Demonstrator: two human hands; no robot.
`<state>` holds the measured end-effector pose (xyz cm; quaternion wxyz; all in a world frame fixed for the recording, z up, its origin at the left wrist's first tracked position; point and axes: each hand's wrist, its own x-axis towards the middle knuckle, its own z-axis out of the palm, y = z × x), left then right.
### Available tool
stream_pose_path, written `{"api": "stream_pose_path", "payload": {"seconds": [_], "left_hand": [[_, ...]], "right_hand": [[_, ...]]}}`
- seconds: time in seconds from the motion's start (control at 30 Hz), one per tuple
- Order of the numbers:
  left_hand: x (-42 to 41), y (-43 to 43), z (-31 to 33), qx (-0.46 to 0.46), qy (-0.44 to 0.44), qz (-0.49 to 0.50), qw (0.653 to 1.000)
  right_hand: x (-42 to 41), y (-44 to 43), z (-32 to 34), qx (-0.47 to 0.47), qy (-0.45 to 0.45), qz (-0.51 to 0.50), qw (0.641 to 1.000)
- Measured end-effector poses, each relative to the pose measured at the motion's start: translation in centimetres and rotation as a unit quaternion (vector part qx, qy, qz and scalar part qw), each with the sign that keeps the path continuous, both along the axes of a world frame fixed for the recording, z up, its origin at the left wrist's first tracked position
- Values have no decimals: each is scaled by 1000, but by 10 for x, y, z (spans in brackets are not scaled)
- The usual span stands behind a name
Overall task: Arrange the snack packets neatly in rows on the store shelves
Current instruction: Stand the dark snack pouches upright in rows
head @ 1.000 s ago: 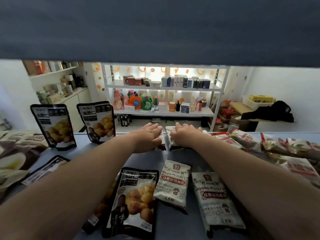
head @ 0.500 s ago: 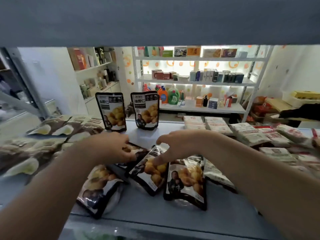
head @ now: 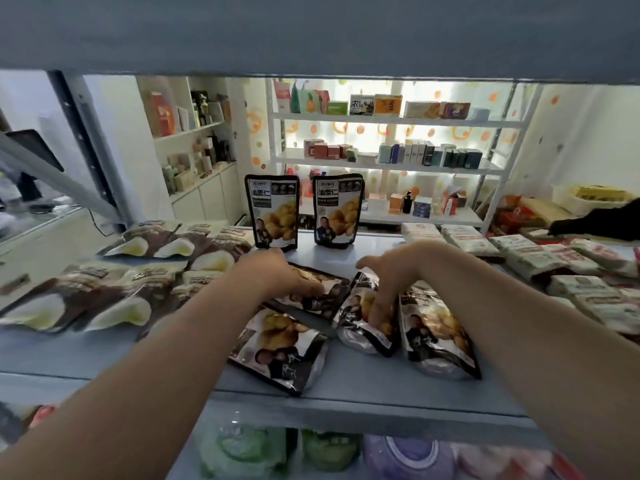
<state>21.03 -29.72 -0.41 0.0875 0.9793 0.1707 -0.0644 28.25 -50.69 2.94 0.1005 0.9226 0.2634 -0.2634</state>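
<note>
Several black chestnut snack packets lie flat on the grey-blue shelf [head: 346, 386]. My left hand [head: 273, 275] rests on one flat packet [head: 311, 296], fingers curled onto it. My right hand [head: 388, 282] presses its fingers down on a second packet [head: 363, 327]. Two more lie flat beside them: one near the front edge [head: 280, 348], one at the right [head: 436, 334]. At the back, two packets stand upright, one on the left [head: 273, 211] and one on the right [head: 337, 209].
Brown and cream packets [head: 104, 292] lie in rows on the shelf's left. White packets [head: 568, 271] cover the right side. The shelf above [head: 311, 29] hangs low. Green and purple bags [head: 311, 455] sit on the shelf below. Stocked white racks [head: 398, 161] stand behind.
My hands came back from the white packets at the back edge to the black packets in the middle. Over the last half second both settled lower onto two packets.
</note>
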Motion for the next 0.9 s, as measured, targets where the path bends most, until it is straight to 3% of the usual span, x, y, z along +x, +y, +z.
{"api": "stream_pose_path", "payload": {"seconds": [0.2, 0.37, 0.47, 0.6, 0.67, 0.77, 0.83, 0.9], "left_hand": [[7, 13, 0, -32, 48, -28, 998], [15, 24, -2, -114, -3, -15, 993], [13, 37, 0, -175, -68, -13, 982], [0, 59, 27, -299, -160, -48, 939], [-8, 65, 50, -272, -217, -73, 935], [-11, 67, 82, -125, -297, -127, 938], [-8, 64, 97, -50, -305, -161, 937], [-2, 63, 100, -32, -306, -166, 937]], "right_hand": [[0, 5, -1, 10, -34, -32, 999], [1, 3, 1, 44, -45, -18, 998], [8, -7, 1, 122, -66, -6, 990], [15, -25, 13, 273, -51, 6, 961], [20, -31, 25, 322, -57, 33, 944], [26, -27, 46, 376, -116, 71, 916], [30, -18, 55, 383, -185, 91, 901], [31, -5, 58, 360, -232, 117, 896]]}}
